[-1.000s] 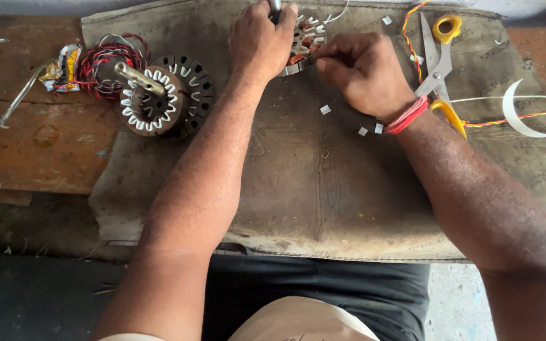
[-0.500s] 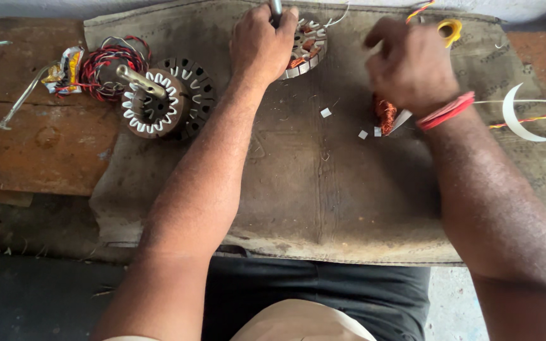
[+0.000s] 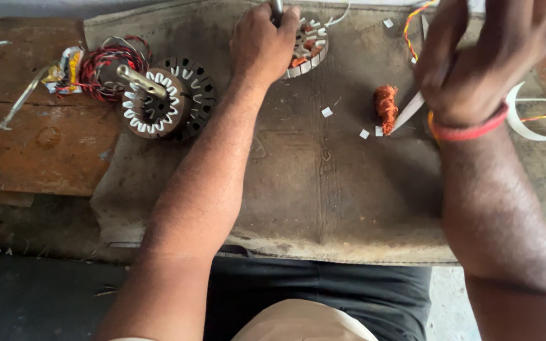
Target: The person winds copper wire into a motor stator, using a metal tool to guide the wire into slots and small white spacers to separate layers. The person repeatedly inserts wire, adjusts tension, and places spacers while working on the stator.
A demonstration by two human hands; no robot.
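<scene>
Left hand (image 3: 261, 45) closed around a metal shaft (image 3: 277, 9), resting over a round stator (image 3: 306, 45) with white slot liners and orange windings at the far edge of the grey mat (image 3: 298, 189). Right hand (image 3: 485, 53) raised, curled fingers pinching a white strip (image 3: 407, 112) that slants down beside a small copper wire coil (image 3: 385, 107) lying on the mat. Red band (image 3: 469, 131) at that wrist. Further left, a second stator (image 3: 159, 104) with red wires (image 3: 105, 66), partly on the wooden bench (image 3: 39, 145).

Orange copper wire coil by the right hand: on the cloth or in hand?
On the cloth. The small orange copper wire coil lies on the brown cloth mat, clear of the right hand.
</scene>
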